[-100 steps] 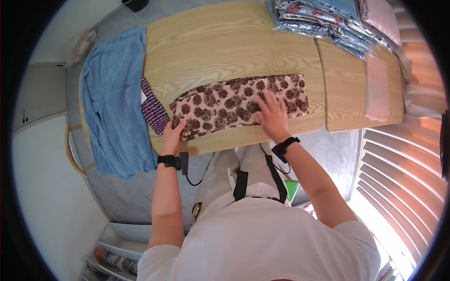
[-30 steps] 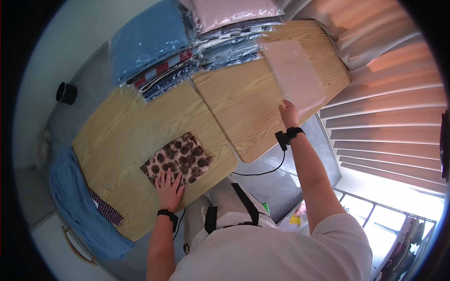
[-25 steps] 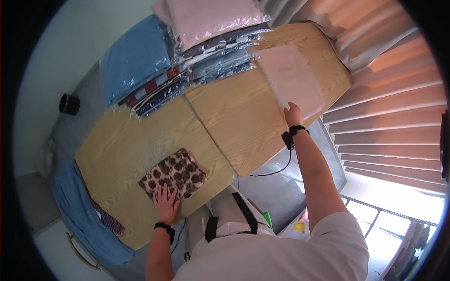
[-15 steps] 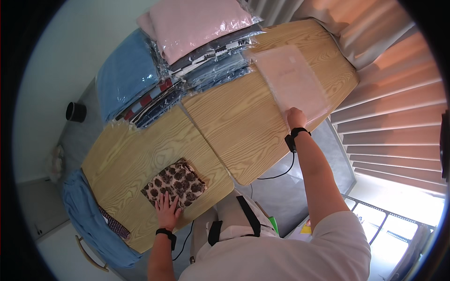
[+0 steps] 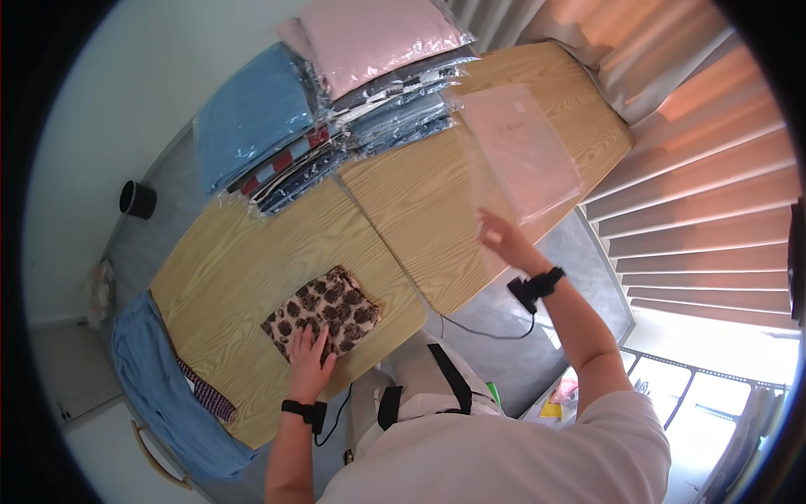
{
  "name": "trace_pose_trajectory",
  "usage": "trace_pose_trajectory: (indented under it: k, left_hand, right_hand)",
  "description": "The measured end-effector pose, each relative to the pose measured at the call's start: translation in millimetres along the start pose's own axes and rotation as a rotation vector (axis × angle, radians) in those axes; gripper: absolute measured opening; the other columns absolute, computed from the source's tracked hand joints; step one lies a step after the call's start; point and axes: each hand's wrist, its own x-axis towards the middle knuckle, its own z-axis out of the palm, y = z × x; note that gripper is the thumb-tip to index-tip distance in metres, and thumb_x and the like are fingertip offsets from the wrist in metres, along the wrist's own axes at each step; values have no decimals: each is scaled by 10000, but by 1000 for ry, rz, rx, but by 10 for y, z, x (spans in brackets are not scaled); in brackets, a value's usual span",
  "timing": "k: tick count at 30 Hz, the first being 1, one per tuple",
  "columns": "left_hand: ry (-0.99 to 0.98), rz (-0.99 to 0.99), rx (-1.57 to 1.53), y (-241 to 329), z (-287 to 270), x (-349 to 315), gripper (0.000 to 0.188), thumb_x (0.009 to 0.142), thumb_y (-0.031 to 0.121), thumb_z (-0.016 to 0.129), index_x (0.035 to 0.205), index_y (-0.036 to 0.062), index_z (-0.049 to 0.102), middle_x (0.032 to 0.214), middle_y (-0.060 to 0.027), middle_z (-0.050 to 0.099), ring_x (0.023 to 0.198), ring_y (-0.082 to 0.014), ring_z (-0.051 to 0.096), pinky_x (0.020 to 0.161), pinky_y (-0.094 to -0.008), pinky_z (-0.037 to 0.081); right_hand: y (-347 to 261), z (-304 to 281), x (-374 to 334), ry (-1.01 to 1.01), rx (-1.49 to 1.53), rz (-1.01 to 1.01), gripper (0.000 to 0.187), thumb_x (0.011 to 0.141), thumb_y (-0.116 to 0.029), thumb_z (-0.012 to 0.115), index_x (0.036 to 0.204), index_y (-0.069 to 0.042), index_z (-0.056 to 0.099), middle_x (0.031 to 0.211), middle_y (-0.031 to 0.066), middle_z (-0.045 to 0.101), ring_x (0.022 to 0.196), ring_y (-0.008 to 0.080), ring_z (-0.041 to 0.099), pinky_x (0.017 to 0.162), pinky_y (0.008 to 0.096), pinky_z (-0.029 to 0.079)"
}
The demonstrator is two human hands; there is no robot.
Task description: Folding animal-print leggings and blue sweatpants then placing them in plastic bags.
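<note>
My left hand (image 5: pixel 309 359) lies flat with its fingers spread on the near edge of a folded brown-and-pink spotted garment (image 5: pixel 334 304). This garment rests on the left half of the wooden table (image 5: pixel 260 260). Over the table's right front edge, my right hand (image 5: pixel 504 238) pinches the corner of a thin clear plastic bag (image 5: pixel 483 176), whose see-through sheet trails up and away from the fingers. Beside it lies a flat stack of frosted plastic bags (image 5: pixel 533 155). A black band circles each wrist.
Bagged folded clothes rise in piles at the back, with a pink one (image 5: pixel 382 42) and a blue one (image 5: pixel 252 113) on top. Blue clothing (image 5: pixel 155 378) hangs over the left table end. A black bin (image 5: pixel 138 200) stands on the floor; pleated curtains (image 5: pixel 688 185) hang at right.
My right hand has drawn back to the left from the bag stack, pulling a clear bag partly away from it. My left hand stays on the spotted garment.
</note>
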Motion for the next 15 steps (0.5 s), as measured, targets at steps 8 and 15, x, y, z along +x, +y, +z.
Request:
trace_pose_trajectory:
  k: [8,15]
  left_hand:
    - [-64,61,-1360,341,-534,-194,387,930,112,509,1315,76,482,1479,-145,258,1325,-197,324,1039,-332,309]
    - [297,-227,-1380,-591,110,-625,327,908,44,492,1231,49,545,1097,-91,598,956,-114,572,803,-243,454]
  right_hand:
    - [-1562,1736,-439,-462,254,-363,54,775,-55,598,802,-40,553,1291,193,491,1139,346,506,915,377,430]
    - [-2374,2791,-542,-674,52,-641,118,768,-126,592,847,-39,582,1125,142,569,952,337,556,803,401,466]
